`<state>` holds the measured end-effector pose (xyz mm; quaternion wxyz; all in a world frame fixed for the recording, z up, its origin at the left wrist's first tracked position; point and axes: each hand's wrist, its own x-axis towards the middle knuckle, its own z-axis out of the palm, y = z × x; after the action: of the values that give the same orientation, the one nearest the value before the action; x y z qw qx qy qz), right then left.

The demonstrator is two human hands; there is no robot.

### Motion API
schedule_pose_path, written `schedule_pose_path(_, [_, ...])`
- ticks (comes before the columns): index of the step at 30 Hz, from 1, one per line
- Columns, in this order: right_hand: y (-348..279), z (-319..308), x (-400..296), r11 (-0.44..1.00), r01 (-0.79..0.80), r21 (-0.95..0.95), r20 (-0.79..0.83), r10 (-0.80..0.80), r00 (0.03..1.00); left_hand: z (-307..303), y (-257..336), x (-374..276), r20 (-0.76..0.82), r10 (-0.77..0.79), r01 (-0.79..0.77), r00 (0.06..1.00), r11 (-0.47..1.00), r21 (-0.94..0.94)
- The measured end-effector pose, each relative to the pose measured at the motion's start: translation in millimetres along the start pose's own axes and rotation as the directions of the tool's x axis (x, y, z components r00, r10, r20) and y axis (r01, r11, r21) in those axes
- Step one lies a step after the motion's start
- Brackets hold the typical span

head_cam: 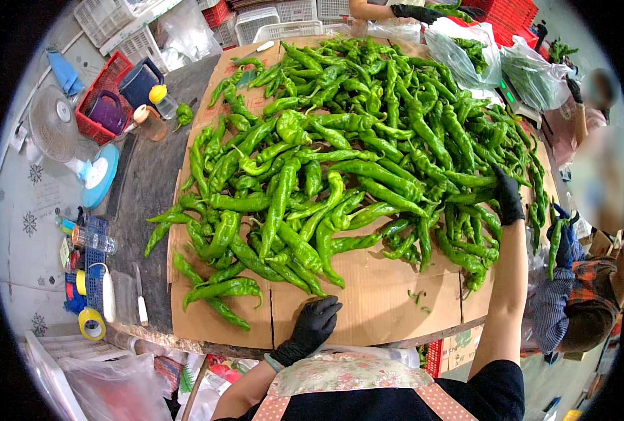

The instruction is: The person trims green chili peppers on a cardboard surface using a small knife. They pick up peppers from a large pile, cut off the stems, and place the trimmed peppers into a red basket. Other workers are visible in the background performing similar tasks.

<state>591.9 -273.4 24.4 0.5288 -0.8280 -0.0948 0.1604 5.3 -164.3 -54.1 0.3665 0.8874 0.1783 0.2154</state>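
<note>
A large heap of long green peppers (338, 173) covers much of a cardboard sheet (380, 294) on the table before me. My right hand (509, 197), in a black glove, reaches to the heap's right side. It grips a green pepper (471, 198) whose end runs in under the fingers; the fingertips are partly hidden among other peppers. Close to the near edge, my left hand (312, 327), also black-gloved, rests on the bare cardboard with its fingers curled together. No object shows in it, and the nearest pepper tips lie just beyond.
A white-handled knife (141, 300) lies at the left, and another knife (262, 47) at the far edge. Bottles (150, 122), a red basket (101, 100) and a fan (54, 123) stand left. Bagged peppers (535, 73) rest on a scale (517, 100); co-workers' gloved hands (417, 12) are nearby.
</note>
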Motion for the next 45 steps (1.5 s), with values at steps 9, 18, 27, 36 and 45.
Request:
schedule_pose_path(9, [-99, 161, -124, 0.318, 0.801, -0.506, 0.230, -0.846, 0.481, 0, 2, 0, 0.031, -0.029, 0.028, 0.999, 0.999, 0.031])
schedule_pose_path(18, [-82, 298, -139, 0.134, 0.879, -0.458, 0.572, -0.713, 0.406, -1, 1, 0, -0.021, 0.004, -0.004, 1.000, 1.000, -0.006])
schedule_pose_path(27, [-80, 178, -178, 0.503, 0.824, -0.262, 0.616, -0.570, 0.544, 2, -3, -2, 0.001, -0.007, 0.007, 1.000, 1.000, -0.005])
schedule_pose_path(36, [12, -18, -284, 0.830, 0.395, -0.392, -0.323, -0.527, 0.786, 4, -2, -1, -0.010, 0.006, -0.005, 1.000, 0.999, 0.039])
schedule_pose_path(45, [254, -39, -505, 0.680, -0.548, -0.488, -0.622, 0.169, 0.764, 4, 1, -1, -0.030, 0.050, -0.048, 0.998, 0.997, 0.063])
